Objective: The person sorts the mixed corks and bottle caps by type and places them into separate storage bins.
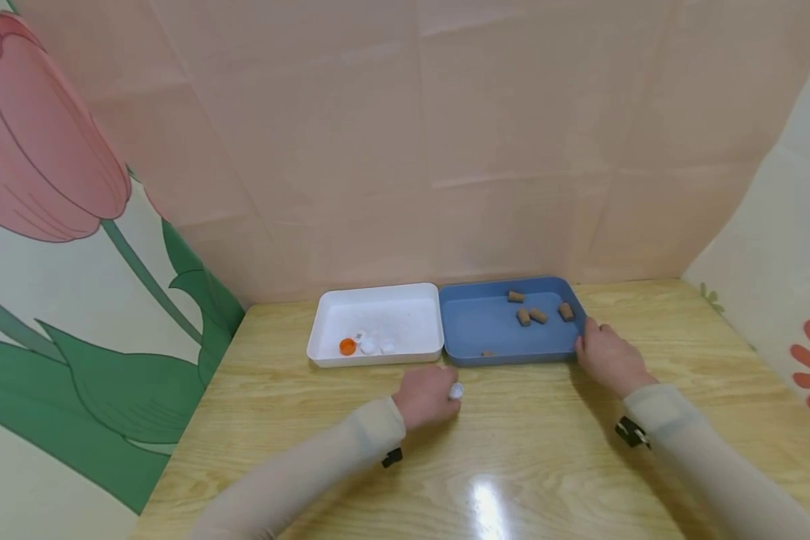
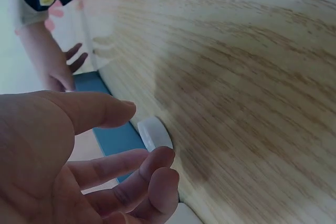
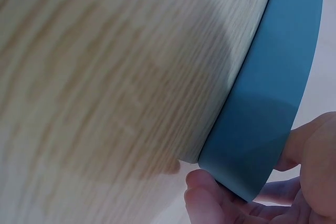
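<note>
In the head view my left hand (image 1: pixel 429 396) is over the table in front of the trays, beside a small white bottle cap (image 1: pixel 456 391). Seen from the left wrist, the thumb and bent fingers lie around the cap (image 2: pixel 155 134), with a gap between thumb and cap; the fingertips are close to its lower edge. My right hand (image 1: pixel 611 357) grips the near right corner of the blue tray (image 1: pixel 472 326). In the right wrist view its thumb is at the rim and its other fingers reach round the corner of the tray (image 3: pixel 252 129).
A white tray (image 1: pixel 412 322) stands against the blue tray's left side, with an orange cap (image 1: pixel 347 346) and several white caps (image 1: pixel 368 346) inside. Several brown corks (image 1: pixel 523 316) lie in the blue tray. Behind the wooden table (image 1: pixel 526 450) hangs a pinkish sheet (image 1: pixel 405 150).
</note>
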{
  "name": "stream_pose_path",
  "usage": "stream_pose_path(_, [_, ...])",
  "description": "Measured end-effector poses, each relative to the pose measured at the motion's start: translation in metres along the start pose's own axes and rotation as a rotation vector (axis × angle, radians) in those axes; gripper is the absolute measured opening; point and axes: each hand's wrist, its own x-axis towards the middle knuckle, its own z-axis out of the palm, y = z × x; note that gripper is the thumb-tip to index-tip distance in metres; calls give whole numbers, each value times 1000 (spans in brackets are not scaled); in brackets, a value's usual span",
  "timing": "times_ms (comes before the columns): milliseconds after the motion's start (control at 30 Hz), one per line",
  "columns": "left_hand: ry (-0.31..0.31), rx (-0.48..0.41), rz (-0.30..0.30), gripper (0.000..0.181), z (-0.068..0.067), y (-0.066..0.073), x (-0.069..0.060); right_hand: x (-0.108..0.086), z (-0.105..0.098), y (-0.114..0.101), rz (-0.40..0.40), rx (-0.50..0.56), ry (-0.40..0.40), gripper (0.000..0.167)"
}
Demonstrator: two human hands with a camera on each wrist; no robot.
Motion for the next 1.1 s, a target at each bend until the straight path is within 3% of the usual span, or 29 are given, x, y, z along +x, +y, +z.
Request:
stream_pose_path(233, [0, -9, 1, 12, -1, 2, 0, 1, 1, 2, -7, 2, -1, 29])
stream_pose_path(433, [-25, -16, -15, 22, -1, 2, 2, 2, 0, 3, 9, 9, -31, 31])
stream_pose_path(800, [-27, -2, -8, 11, 5, -4, 6, 0, 0, 2, 0, 10, -23, 30])
stream_pose_path(1100, [-42, -14, -7, 13, -1, -7, 3, 1, -1, 1, 6, 5, -15, 31])
